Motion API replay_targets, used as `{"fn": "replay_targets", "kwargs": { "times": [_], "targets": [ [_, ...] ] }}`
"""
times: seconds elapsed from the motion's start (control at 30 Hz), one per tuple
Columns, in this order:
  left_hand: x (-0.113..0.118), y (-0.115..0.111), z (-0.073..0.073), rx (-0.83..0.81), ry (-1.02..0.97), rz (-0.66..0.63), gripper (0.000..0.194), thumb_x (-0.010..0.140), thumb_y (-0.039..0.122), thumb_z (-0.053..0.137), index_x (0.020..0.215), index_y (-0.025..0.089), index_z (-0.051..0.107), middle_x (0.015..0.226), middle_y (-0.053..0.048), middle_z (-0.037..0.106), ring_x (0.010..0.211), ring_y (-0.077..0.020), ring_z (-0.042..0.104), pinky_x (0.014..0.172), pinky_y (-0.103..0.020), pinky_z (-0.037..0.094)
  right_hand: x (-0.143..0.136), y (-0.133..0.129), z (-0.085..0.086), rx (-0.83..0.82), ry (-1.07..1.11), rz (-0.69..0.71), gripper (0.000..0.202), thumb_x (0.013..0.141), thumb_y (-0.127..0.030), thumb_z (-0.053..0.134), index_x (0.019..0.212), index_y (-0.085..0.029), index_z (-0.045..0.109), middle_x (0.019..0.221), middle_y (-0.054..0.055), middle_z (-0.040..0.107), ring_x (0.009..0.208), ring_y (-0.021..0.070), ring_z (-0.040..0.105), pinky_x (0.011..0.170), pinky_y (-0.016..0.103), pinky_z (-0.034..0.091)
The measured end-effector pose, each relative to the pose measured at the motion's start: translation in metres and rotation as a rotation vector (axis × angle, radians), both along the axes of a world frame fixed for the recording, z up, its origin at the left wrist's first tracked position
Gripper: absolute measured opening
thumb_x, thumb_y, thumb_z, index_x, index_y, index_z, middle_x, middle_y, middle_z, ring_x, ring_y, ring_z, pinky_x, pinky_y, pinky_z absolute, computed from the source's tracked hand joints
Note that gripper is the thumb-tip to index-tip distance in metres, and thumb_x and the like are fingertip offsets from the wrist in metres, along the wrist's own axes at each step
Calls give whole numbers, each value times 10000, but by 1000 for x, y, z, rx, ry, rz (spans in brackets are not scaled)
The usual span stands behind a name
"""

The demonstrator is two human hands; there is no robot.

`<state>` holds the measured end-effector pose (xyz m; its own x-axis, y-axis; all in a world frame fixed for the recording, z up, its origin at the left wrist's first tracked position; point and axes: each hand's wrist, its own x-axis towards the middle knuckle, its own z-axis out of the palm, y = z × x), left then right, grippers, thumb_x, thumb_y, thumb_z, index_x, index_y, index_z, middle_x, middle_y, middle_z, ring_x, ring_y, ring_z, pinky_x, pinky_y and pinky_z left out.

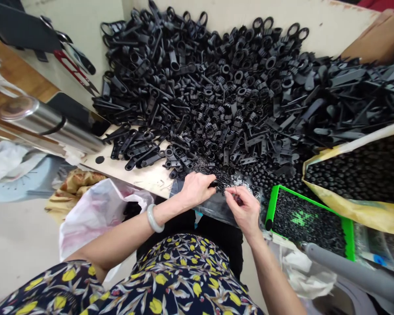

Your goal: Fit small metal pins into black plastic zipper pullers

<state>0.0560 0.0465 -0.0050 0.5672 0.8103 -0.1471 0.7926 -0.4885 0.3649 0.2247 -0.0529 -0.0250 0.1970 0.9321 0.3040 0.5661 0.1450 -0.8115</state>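
Observation:
My left hand [198,189], a pale bangle at its wrist, is closed on a small black plastic part [212,184] that is mostly covered by the fingers. Just to the right, my right hand [244,208] is pinched, its thumb and fingertip pointing at that part; something small and dark shows inside the fingers, too hidden to name. Both hands hover at the table's front edge. Right beyond the fingertips lie small silver metal pins [241,181] and tiny black pieces [202,165].
A big heap of black plastic parts [197,83] covers the table. To the right are a green tray [272,204] of tiny black pieces and a yellow-edged sack [335,188] of black beads. At left stand a steel flask [52,124], red-handled scissors [74,72] and a white bag [88,218].

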Motion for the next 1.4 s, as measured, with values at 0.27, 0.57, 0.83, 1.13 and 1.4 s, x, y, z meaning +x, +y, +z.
{"fn": "replay_targets", "kwargs": {
  "times": [0.27,0.57,0.83,1.13,1.4],
  "targets": [
    [-12,2,6,-59,-67,34,141,910,334,620,894,237,722,796,-39,771,758,-229,720,646,-296,396,3,-6,-5,6,57,-29,105,958,-252,660,905,-207,740,800,20,687,578,117,520,552,269,451],
    [-3,-5,-2,44,-73,45,125,903,268,643,961,258,754,826,-13,792,783,-210,712,825,-328,429,6,-7,-10,5,100,-34,109,960,-258,655,897,-209,729,804,16,682,580,118,517,559,268,446],
    [-4,14,0,35,-69,-202,115,919,231,638,936,266,747,856,1,792,828,-192,715,827,-318,409,5,-8,-9,20,143,-22,106,963,-251,648,906,-207,726,820,20,696,597,120,541,563,269,455],
    [-9,14,-3,-8,-35,-175,156,897,238,636,1025,255,724,849,-25,774,820,-212,721,799,-299,463,7,-8,-12,2,165,-25,138,972,-295,635,906,-214,726,836,29,705,611,131,560,563,272,467],
    [-18,4,-7,94,-77,-279,114,982,192,550,1029,211,652,917,-23,783,864,-199,718,808,-346,381,7,-7,-6,10,178,-39,125,955,-275,649,879,-208,722,794,15,687,572,116,523,532,263,439]
  ]
}}
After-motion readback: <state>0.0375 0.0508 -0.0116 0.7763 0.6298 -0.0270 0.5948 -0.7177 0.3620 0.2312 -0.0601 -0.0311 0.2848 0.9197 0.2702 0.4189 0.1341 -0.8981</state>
